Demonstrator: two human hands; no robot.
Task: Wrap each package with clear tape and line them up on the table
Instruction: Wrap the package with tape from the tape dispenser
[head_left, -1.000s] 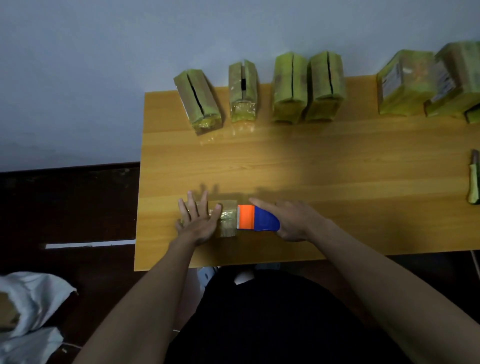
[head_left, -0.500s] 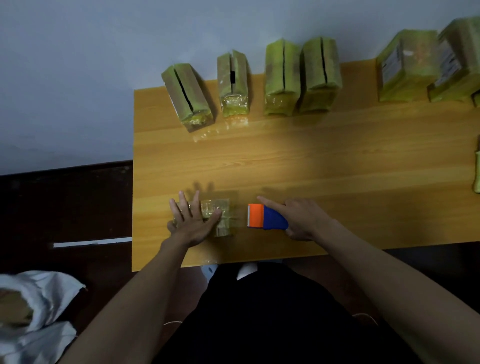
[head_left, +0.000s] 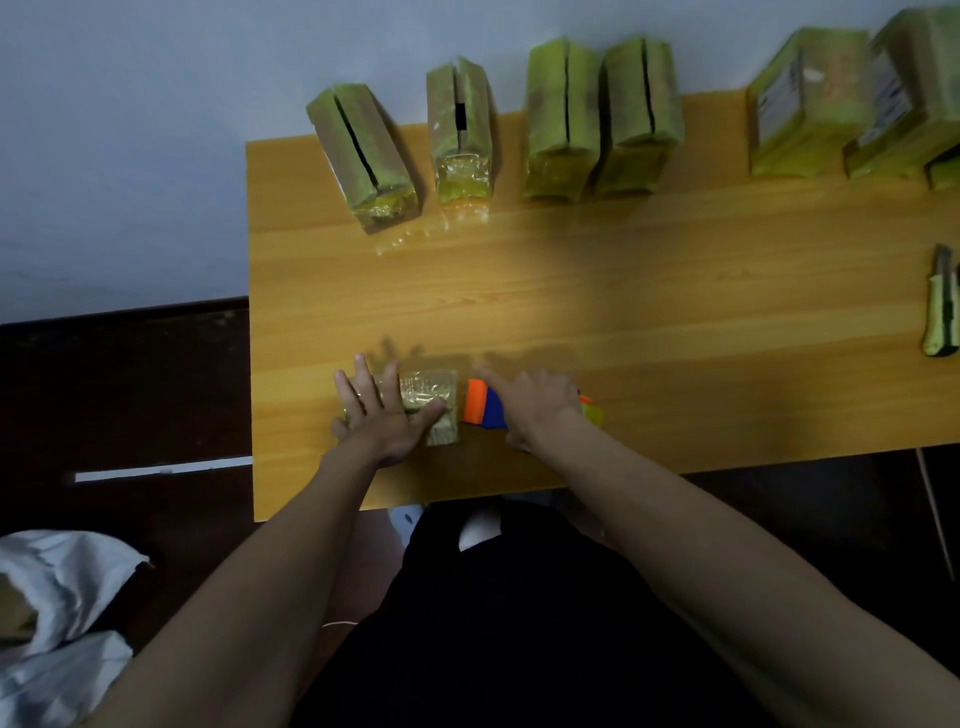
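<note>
Both hands work the package (head_left: 434, 402): left hand (head_left: 387, 418) flat, fingers spread; right hand (head_left: 535, 408) grips tape dispenser (head_left: 483, 410), now back against pkg. Another pass prob. starting.

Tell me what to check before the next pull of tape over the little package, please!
1. Small tape-wrapped package pinned flat on the wooden table: ok, the left hand presses on it with straight fingers.
2. Orange and blue tape dispenser gripped: ok, the right hand is curled round it.
3. Dispenser against the package edge: ok, the orange end sits right beside it.
4. Tape actually stuck to the package: cannot tell, clear tape barely shows.
5. Room in the row of green wrapped packages at the back: ok, bare table between them.
6. Green utility knife out of the way: ok, far right.
</note>
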